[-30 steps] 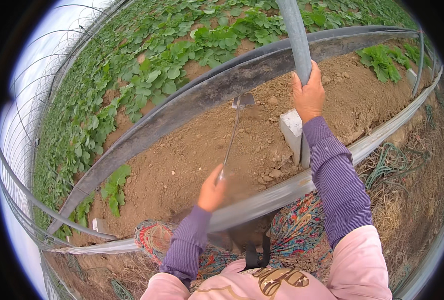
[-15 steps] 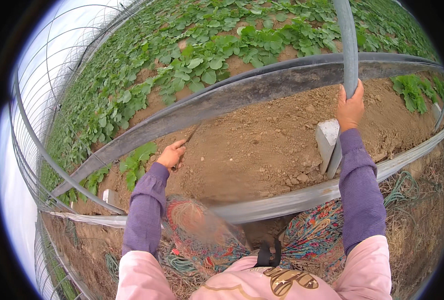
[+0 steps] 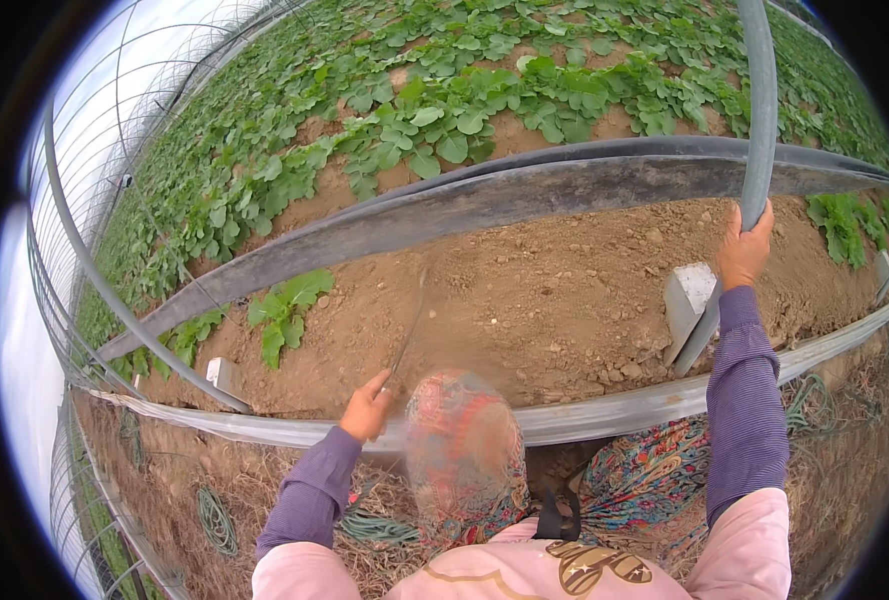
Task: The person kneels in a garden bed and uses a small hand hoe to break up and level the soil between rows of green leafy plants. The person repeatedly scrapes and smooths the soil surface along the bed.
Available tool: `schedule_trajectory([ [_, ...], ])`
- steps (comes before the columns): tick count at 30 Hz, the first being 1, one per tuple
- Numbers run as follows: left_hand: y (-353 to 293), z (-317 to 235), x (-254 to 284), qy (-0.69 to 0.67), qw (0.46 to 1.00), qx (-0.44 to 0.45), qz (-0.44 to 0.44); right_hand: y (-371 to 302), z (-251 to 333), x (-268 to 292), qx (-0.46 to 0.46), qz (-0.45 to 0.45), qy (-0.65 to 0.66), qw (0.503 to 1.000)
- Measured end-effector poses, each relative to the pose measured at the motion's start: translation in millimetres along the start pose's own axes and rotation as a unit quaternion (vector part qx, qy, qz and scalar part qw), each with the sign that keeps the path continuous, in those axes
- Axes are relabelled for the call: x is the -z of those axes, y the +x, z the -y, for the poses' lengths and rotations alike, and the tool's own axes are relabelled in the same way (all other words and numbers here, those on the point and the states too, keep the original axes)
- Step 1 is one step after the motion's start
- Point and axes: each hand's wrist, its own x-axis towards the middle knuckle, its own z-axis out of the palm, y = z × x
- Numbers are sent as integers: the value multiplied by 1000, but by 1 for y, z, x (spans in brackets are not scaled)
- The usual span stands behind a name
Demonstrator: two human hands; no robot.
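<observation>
My left hand [image 3: 364, 408] is closed around the near end of a thin, slightly curved dark hand tool [image 3: 410, 325]. The tool points away over the bare soil, its far end thin and blurred, so its exact kind is unclear. On the right, my right hand [image 3: 744, 248] wraps round a grey metal hoop pole [image 3: 758, 110]. That pole runs down beside a white concrete block [image 3: 688, 300] set in the soil. Between my hands lies loose brown soil [image 3: 534, 285] with small clods.
A dark plastic sheet strip [image 3: 524, 195] crosses beyond the soil, with leafy green plants [image 3: 454, 130] behind. Clear plastic film [image 3: 604, 418] runs along the near edge by my knees. Green cord [image 3: 216, 520] lies on dry straw. Another hoop pole [image 3: 104, 285] curves up at left.
My left hand has drawn back toward me with the tool, near the plastic film. My right hand still grips the pole. The whole view has shifted slightly.
</observation>
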Motion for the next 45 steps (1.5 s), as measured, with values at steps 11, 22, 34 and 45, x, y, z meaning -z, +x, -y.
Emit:
schedule_trajectory([
  [11,71,8,28,-52,991,-44,-117,1,-1,-8,18,-6,-10,1000],
  [22,-37,82,52,79,990,-48,-105,4,-15,-7,23,-20,-32,999],
  [34,143,24,83,25,977,13,-210,1,-13,-13,34,-9,-23,999],
  [45,-24,84,87,-96,983,80,-137,5,-22,-6,4,1,-49,999],
])
